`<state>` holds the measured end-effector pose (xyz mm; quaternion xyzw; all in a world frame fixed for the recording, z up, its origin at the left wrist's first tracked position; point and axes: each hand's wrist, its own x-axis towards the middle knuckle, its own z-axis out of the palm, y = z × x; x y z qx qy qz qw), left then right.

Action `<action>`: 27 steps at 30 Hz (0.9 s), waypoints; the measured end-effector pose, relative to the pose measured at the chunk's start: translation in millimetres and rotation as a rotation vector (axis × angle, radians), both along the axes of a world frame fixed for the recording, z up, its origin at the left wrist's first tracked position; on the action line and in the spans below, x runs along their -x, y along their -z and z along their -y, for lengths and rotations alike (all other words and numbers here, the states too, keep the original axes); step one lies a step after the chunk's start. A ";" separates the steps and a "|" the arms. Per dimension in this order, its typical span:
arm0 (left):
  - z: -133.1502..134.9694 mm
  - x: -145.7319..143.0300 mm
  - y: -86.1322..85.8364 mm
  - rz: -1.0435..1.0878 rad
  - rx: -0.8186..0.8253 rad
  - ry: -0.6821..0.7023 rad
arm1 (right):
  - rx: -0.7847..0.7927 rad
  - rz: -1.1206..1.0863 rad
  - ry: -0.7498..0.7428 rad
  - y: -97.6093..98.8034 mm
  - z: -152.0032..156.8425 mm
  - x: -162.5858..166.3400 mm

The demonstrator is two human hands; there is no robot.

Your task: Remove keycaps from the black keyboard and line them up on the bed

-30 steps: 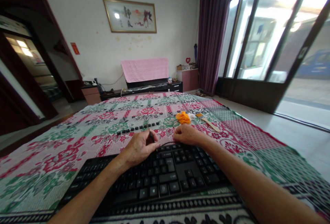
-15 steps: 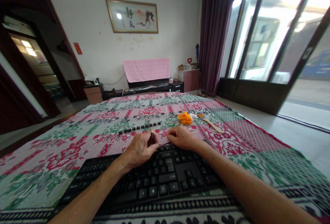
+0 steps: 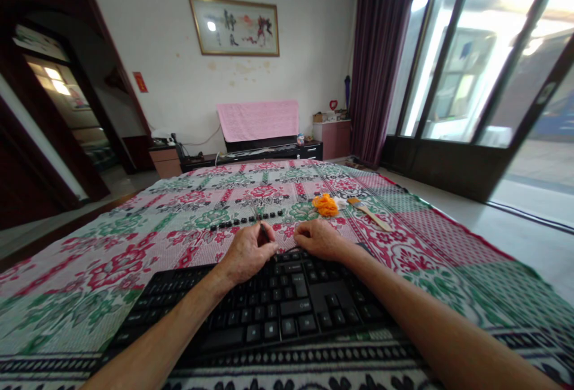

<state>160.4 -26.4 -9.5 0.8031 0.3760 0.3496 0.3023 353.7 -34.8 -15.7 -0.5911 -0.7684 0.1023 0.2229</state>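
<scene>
My left hand (image 3: 251, 251) is closed around a thin tool with a dark handle (image 3: 265, 233) and a slim shaft, like a small screwdriver. Its tip points away from me, towards a row of small black keycaps (image 3: 243, 221) on the patterned cloth. Under both forearms lies a black keyboard (image 3: 293, 306), with the left fingertips just at its far edge. My right hand (image 3: 319, 239) rests at that same edge, near a dark cable (image 3: 289, 251). Its fingers are curled inward, and what they hold, if anything, is hidden.
Beyond my right hand, an orange crumpled cloth (image 3: 325, 204) lies beside a white scrap (image 3: 341, 203) and a flat brush (image 3: 368, 213) with a pale wooden handle. A flowered cloth (image 3: 179, 222) covers the broad surface. A low cabinet (image 3: 309, 151) stands by the far wall.
The whole view has shifted slightly, so things sit a little further right. Both hands keep nearly the same pose at the keyboard's far edge.
</scene>
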 end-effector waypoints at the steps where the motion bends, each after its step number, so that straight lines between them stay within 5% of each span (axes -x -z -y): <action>1: 1.2 -0.4 -0.6 -0.014 -0.024 -0.009 | -0.005 -0.001 0.001 0.3 0.0 0.0; 11: 21.3 -3.7 -11.3 -0.239 -0.364 0.094 | -0.016 -0.002 -0.021 1.6 -0.4 -0.8; 21: 3.5 -1.6 -3.3 0.048 0.004 -0.011 | -0.026 -0.064 -0.089 -1.0 0.6 -2.0; 27: 0.8 -1.2 -0.6 0.067 0.000 -0.026 | -0.032 -0.145 -0.250 -7.3 6.2 3.7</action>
